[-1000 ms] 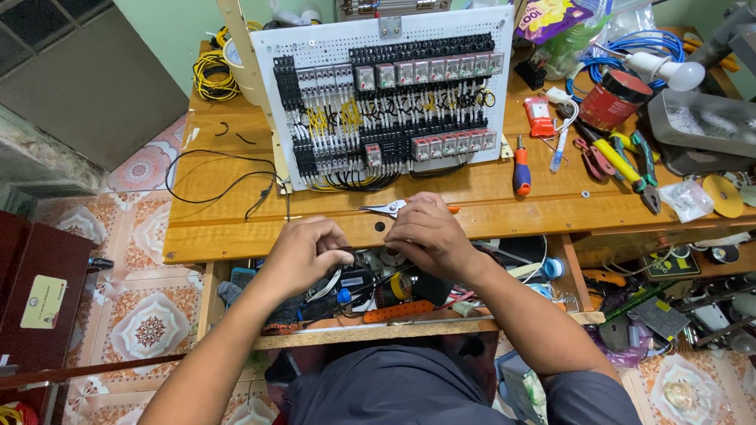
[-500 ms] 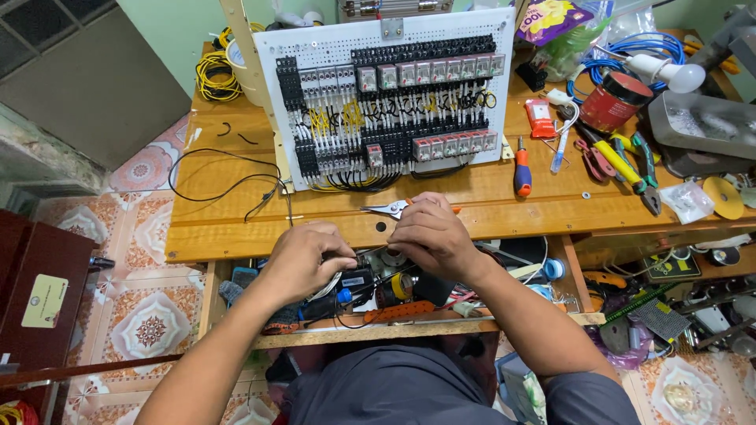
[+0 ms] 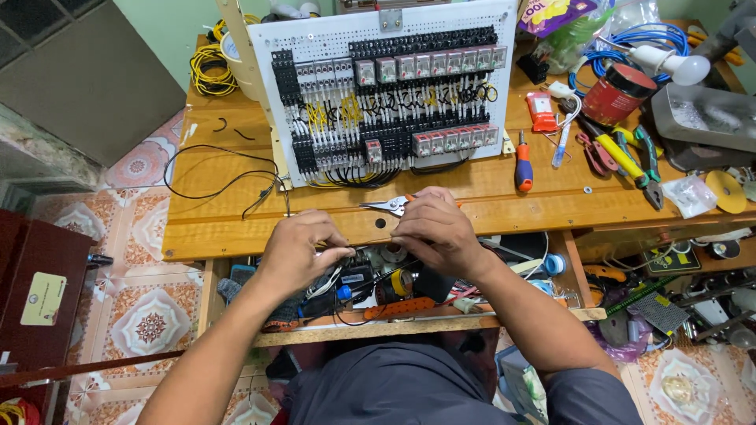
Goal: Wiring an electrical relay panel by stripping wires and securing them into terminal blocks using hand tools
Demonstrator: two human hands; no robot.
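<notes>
Pliers (image 3: 391, 205) in right hand (image 3: 437, 232) grip, left hand (image 3: 303, 252) beside

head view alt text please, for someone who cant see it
Seen from above, a person's left hand and right hand pinch a thin black wire at the front edge of a wooden workbench. Behind them lie small pliers and an upright white wired relay panel.
</notes>
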